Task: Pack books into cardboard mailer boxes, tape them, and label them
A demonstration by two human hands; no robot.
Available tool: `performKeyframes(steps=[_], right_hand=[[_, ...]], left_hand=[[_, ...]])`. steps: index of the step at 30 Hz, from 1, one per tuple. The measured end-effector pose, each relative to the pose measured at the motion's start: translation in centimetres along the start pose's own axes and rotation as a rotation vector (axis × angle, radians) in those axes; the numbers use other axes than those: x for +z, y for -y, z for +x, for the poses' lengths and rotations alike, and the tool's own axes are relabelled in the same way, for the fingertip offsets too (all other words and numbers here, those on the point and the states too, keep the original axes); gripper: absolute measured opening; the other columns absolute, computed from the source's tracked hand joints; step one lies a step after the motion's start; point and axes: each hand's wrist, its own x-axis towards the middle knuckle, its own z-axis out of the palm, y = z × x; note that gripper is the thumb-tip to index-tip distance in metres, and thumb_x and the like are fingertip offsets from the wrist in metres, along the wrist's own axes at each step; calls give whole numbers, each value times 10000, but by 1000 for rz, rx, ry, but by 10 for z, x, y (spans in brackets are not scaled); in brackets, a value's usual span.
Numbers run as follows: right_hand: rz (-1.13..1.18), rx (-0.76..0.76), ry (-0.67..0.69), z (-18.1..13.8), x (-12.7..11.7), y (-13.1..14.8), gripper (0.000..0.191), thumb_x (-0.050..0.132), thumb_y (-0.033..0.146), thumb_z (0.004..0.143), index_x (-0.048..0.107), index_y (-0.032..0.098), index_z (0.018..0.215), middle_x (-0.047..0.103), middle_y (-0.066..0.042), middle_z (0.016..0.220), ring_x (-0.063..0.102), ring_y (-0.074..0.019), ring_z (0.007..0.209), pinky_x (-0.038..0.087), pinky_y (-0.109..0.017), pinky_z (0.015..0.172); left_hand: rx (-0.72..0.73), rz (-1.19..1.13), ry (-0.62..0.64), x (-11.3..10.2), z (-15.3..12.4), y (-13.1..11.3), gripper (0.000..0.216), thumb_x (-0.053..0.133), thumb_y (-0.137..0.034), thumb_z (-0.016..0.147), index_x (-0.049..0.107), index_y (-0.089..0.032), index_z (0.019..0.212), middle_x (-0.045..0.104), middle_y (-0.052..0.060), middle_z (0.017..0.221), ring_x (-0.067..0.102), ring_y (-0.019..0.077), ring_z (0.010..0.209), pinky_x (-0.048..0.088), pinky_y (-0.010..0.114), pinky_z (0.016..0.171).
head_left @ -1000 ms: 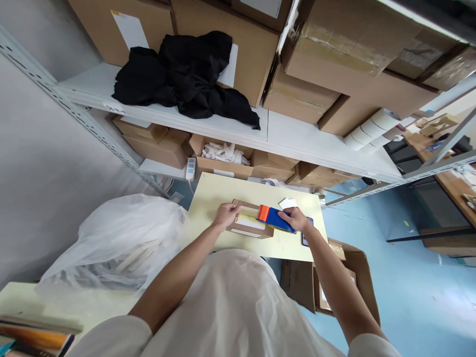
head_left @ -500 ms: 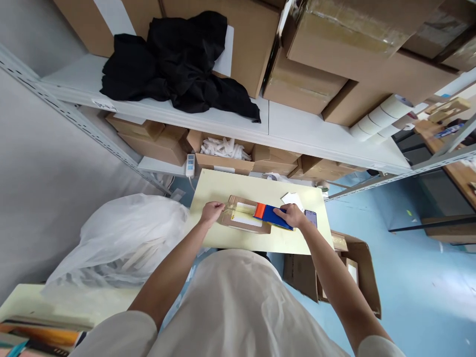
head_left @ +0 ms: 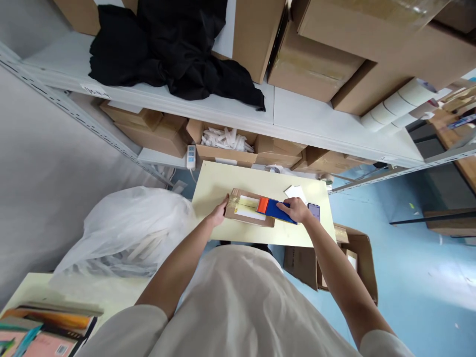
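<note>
A small flat cardboard box (head_left: 248, 219) with a pale label lies on the cream table (head_left: 223, 183). My left hand (head_left: 219, 214) grips the box's left end, where clear tape (head_left: 234, 200) wraps over the edge. My right hand (head_left: 296, 209) is closed on a blue tape dispenser (head_left: 277, 210) with an orange head (head_left: 263, 204), which rests on top of the box near its middle.
A phone (head_left: 314, 211) and a white slip (head_left: 295, 193) lie by my right hand. A big white plastic bag (head_left: 126, 230) sits left, an open carton (head_left: 349, 258) on the floor right. Shelves behind hold cartons, paper rolls (head_left: 394, 106) and black cloth (head_left: 167, 47).
My left hand slid out to the left and came back onto the box's left end. The dispenser stayed on the box, shifting slightly. The camera tilted down a little.
</note>
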Motion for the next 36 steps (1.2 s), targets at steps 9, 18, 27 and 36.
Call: performKeyframes(steps=[9,18,27,36], right_hand=[[20,-17,-21,-2,1,-2,534,422,623,824,569,195,540,609,-60,572,523,-165,560,345,-279,569],[33,-30,38,2,3,-6,572,397,666,825,597,187,583,603,-64,579,541,-169,574,325,-285,574],[48,9,121,-12,-3,-93,586,433,713,775,579,190,554,594,-64,562,519,-164,541,326,-283,543],[200,-44,174,6,42,-131,530,446,674,772,529,202,547,555,-27,533,484,-140,505,327,-270,512]], left_hand=[[239,434,-208,-18,0,-23,707,435,-566,828,388,-135,1386,372,162,1457,303,294,1368,269,462,1099],[736,1466,207,14,-29,-35,1294,608,-761,530,91,-27,1463,105,244,1528,36,359,1421,56,476,1136],[657,1578,174,20,-30,-39,1213,591,-726,594,104,-39,1467,127,213,1534,44,356,1422,79,458,1138],[586,1677,197,58,-31,-39,1310,553,-807,525,108,-3,1459,84,251,1527,21,381,1417,-32,506,1128]])
